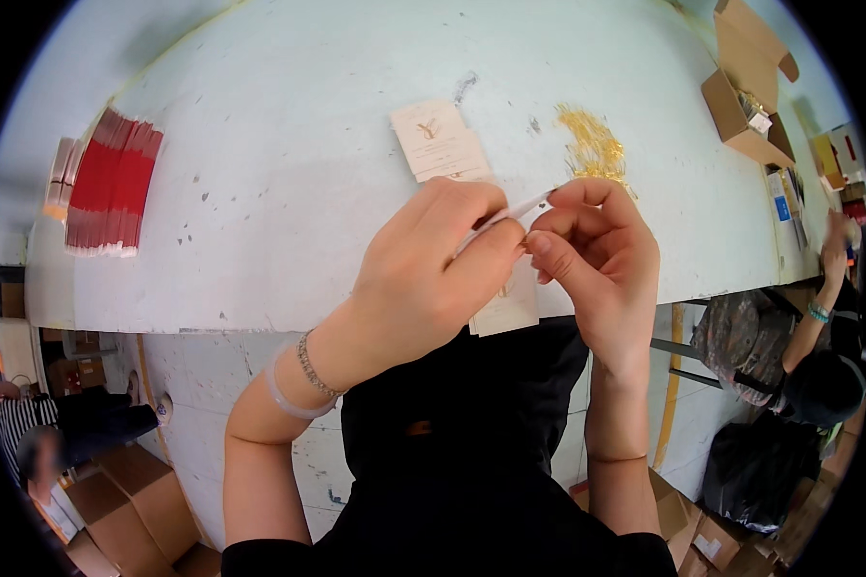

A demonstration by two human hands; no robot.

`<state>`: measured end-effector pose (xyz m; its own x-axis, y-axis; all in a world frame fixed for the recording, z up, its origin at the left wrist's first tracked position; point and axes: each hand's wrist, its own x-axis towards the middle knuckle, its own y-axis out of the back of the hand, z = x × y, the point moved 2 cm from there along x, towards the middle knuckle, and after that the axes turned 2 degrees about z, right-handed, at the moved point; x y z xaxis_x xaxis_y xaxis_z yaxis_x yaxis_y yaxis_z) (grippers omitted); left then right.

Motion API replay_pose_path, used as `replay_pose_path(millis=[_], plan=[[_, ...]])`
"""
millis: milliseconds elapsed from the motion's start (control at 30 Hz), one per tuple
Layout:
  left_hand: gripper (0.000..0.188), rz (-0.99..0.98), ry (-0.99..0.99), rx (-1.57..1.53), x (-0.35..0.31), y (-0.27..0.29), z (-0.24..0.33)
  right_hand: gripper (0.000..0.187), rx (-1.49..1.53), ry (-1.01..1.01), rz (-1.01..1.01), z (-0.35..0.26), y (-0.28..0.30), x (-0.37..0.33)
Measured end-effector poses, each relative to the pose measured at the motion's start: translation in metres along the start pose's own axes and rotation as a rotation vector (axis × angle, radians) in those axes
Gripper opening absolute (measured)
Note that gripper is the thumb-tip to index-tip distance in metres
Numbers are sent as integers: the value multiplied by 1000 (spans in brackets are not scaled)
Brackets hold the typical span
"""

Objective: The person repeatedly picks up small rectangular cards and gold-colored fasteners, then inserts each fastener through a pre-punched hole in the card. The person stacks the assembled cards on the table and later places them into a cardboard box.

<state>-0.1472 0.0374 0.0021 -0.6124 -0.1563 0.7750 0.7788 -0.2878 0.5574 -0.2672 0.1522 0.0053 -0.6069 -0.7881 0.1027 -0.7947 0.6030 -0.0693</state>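
My left hand (423, 260) is closed on a thin white card (522, 208), whose edge shows between its fingers. Close against it, my right hand (606, 264) pinches thumb to finger at the card's end. What sits in that pinch is too small to make out, though a tiny gold glint shows there. Under my hands, near the table edge, lies a cream card (508, 310) with a gold mark. Beyond them a small pile of cream printed cards (441, 139) rests on the table. To its right is a loose heap of gold strands (592, 144).
A row of red and white folded pieces (115, 188) stands at the left on the pale table (289, 115). An open cardboard box (746, 115) is at the far right. Other people sit at both sides, one with an arm (818, 298) on the right table. Cartons (140, 500) stand below left.
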Motion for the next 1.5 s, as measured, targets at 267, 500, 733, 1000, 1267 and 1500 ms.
replay_pose_path(millis=[267,500,733,1000,1267,1500], plan=[[14,45,190,-45,-11,3,-2,7,-53,-55,-1,13,-11,-9],[15,-57,252,-38,-14,18,0,8,-325,129,-13,11,-20,-3],[14,25,34,51,-15,16,4,19,-277,105,-21,29,-17,-4],[10,-28,130,80,-24,24,-1,21,-402,300,-46,37,-39,2],[8,43,286,-73,-27,22,-8,20,-154,153,-109,49,-30,10],[7,52,662,-320,-20,35,-13,15,-262,234,-56,43,-33,7]])
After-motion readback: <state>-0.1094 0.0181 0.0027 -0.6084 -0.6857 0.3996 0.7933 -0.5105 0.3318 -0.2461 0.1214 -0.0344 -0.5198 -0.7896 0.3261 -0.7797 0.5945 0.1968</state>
